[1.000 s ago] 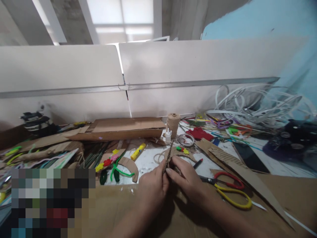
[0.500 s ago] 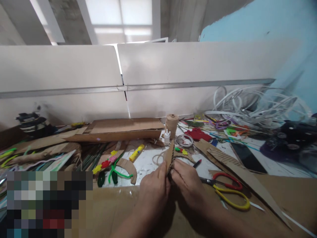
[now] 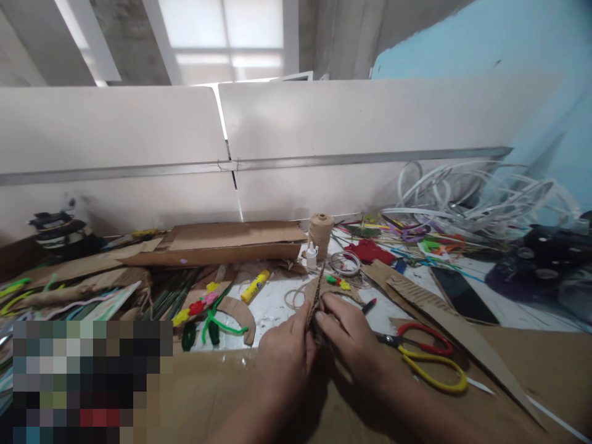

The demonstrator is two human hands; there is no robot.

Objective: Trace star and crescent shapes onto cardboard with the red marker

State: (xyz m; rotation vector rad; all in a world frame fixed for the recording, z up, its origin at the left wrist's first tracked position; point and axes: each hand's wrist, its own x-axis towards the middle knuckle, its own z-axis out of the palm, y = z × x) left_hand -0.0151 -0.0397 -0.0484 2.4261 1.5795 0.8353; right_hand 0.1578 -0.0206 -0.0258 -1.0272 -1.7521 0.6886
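A small piece of corrugated cardboard [image 3: 317, 295] stands on edge between my hands, its wavy inner layer facing right. My left hand [image 3: 287, 345] grips it from the left side. The fingers of my right hand [image 3: 346, 327] are closed at its right edge, pinching it near the lower part. Where the fingertips meet the cardboard is partly hidden. Just right of my right hand lie scissors [image 3: 432, 361] with one red and one yellow handle, their blades partly covered by that hand. A red-tipped dark pen [image 3: 370, 305] rests behind it.
A twine spool [image 3: 320, 234] and a small white bottle [image 3: 311, 254] stand ahead. Left are a yellow glue stick [image 3: 255, 285] and pipe-cleaner flowers [image 3: 197, 305]. Cardboard strips [image 3: 444, 320] and a phone [image 3: 464, 295] lie right. A large cardboard sheet [image 3: 213, 394] covers the table's near side.
The cardboard piece has turned slightly, so it shows more edge-on. My right fingers have shifted a little along its right edge. The surrounding things stay put.
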